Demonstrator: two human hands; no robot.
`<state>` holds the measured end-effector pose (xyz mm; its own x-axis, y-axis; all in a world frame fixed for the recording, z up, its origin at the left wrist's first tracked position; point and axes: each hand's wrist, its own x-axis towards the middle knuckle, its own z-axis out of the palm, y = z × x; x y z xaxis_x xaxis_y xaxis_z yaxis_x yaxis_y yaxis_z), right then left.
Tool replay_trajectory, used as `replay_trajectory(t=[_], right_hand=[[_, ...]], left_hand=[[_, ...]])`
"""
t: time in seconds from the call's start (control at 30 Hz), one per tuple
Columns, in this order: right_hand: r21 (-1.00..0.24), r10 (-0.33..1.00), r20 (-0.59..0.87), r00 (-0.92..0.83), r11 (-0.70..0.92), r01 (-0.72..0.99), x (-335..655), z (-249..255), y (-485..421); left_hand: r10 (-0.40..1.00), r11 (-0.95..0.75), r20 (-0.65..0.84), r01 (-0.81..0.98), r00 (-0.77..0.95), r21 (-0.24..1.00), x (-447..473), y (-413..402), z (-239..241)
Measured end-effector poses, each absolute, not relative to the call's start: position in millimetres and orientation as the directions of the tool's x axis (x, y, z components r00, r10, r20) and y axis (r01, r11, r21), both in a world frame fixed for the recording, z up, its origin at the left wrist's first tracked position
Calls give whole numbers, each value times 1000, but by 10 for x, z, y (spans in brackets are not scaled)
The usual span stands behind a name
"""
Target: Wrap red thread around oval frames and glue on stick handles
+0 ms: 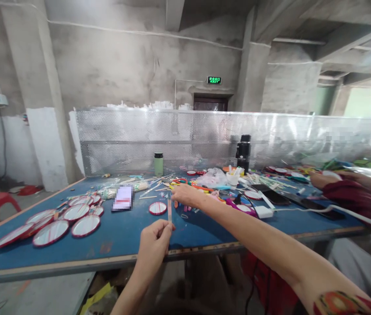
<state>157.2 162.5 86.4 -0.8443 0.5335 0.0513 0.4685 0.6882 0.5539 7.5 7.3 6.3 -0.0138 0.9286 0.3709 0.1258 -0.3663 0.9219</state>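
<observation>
Near the front edge of the table, my left hand (156, 238) pinches the lower end of a thin, flat, pale strip (169, 212), which stands up from thumb and fingers. My right hand (185, 195) reaches forward over a pile of small coloured items, its fingers bent down and bunched together. What lies under those fingertips is hidden; they are close to the strip's upper end, and I cannot tell whether they touch it. Just left of the strip, a small round red-rimmed white disc (157, 208) lies flat on the blue table (123, 238).
Several red-rimmed discs (51, 232) overlap at the left, near a phone (123, 198). Behind stand a green bottle (158, 164), a black flask (243, 154) and a perforated metal screen (139, 131). A white cable (303, 209) crosses at right, beside another person's maroon sleeve (352, 197).
</observation>
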Motion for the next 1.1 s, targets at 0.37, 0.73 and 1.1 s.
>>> replay_trajectory(t=[0.37, 0.73, 1.1], right_hand=[[567, 442, 44, -896, 727, 387, 1608, 724, 1803], [519, 478, 208, -853, 685, 511, 1146, 906, 1931], [520, 507, 132, -851, 695, 495, 596, 480, 2362]], left_hand=[[911, -407, 413, 160, -2, 899, 70, 102, 10], [915, -401, 404, 74, -17, 913, 96, 83, 17], [932, -362, 361, -30, -42, 932, 99, 116, 30]])
